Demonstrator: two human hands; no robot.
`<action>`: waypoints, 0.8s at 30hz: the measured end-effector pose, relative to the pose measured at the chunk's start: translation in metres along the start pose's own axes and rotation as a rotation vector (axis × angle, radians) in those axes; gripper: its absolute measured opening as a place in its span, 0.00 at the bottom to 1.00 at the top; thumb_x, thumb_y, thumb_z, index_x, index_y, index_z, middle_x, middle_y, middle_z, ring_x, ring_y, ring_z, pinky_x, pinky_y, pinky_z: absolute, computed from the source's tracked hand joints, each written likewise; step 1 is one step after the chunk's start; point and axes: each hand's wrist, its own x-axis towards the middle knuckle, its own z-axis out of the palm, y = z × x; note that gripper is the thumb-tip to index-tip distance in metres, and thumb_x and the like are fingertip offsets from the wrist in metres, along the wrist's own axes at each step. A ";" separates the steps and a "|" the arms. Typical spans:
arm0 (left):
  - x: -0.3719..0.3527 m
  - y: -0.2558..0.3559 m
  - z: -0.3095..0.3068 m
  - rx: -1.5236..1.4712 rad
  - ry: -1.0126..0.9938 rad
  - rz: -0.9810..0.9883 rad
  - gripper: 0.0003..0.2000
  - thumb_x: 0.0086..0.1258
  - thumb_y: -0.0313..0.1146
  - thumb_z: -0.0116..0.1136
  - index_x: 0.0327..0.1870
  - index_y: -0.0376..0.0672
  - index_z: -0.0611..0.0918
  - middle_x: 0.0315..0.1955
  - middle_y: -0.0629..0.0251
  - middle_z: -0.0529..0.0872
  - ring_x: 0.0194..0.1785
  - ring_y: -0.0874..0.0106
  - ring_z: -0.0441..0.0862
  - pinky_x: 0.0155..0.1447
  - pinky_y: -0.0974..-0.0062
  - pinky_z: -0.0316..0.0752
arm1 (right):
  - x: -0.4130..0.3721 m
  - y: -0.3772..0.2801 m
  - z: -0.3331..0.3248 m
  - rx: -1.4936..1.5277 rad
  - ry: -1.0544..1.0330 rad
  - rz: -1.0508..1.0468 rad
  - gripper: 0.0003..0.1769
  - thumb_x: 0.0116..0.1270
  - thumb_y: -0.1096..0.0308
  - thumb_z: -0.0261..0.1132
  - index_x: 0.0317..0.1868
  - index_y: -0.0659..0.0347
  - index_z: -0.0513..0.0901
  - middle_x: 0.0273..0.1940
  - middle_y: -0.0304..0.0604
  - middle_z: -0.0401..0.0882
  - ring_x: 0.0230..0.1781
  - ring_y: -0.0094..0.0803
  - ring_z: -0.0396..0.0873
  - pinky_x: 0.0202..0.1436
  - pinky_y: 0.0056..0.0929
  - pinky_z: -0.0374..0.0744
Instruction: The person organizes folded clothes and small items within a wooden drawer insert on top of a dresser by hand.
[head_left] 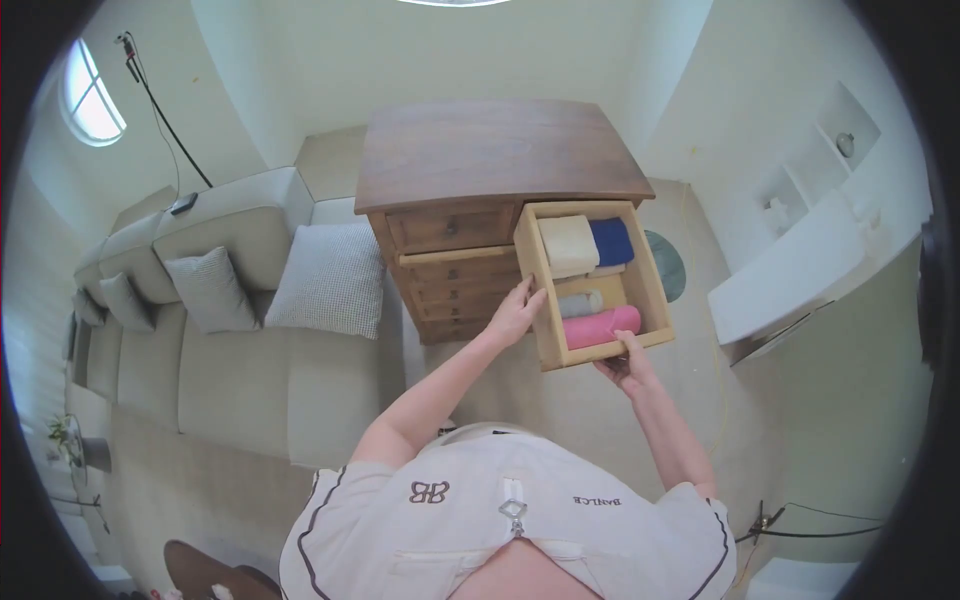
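A light wooden drawer [655, 290] juts far out from the upper right of a brown wooden dresser [500, 150], slightly askew. My left hand [517, 312] grips its left side wall. At the front panel, my right hand [630, 368] has its thumb over the top edge and its other fingers underneath, partly hidden. Inside lie a cream folded cloth [567, 246] and a navy folded cloth [612, 242] at the back. Nearer the front are a grey roll [577, 304] and a pink rolled cloth [600, 327].
Another dresser drawer [460, 262] on the left stands slightly out. A beige sofa [235, 370] with a checked cushion [328, 280] is to the left. A round grey-green object [665, 267] lies on the floor beyond the drawer. A white cabinet [790, 285] stands right.
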 end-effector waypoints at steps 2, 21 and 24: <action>0.005 -0.002 -0.001 -0.025 0.003 0.000 0.37 0.70 0.57 0.36 0.71 0.37 0.53 0.69 0.53 0.56 0.72 0.62 0.54 0.71 0.66 0.51 | 0.006 -0.002 -0.001 -0.019 0.021 0.001 0.30 0.42 0.57 0.73 0.45 0.61 0.73 0.38 0.48 0.76 0.39 0.35 0.77 0.42 0.31 0.85; 0.033 -0.021 0.012 -0.110 0.051 0.029 0.36 0.68 0.58 0.37 0.70 0.39 0.58 0.63 0.52 0.66 0.67 0.61 0.61 0.67 0.67 0.54 | 0.018 -0.016 0.004 -0.035 0.051 0.021 0.26 0.41 0.58 0.73 0.41 0.58 0.74 0.38 0.46 0.76 0.40 0.34 0.77 0.42 0.32 0.85; 0.026 -0.007 0.007 -0.120 0.041 -0.021 0.36 0.69 0.57 0.36 0.71 0.40 0.55 0.68 0.52 0.58 0.71 0.62 0.55 0.71 0.66 0.51 | 0.019 -0.022 0.010 -0.010 0.049 0.028 0.24 0.44 0.61 0.72 0.41 0.57 0.73 0.38 0.47 0.74 0.42 0.35 0.76 0.43 0.36 0.85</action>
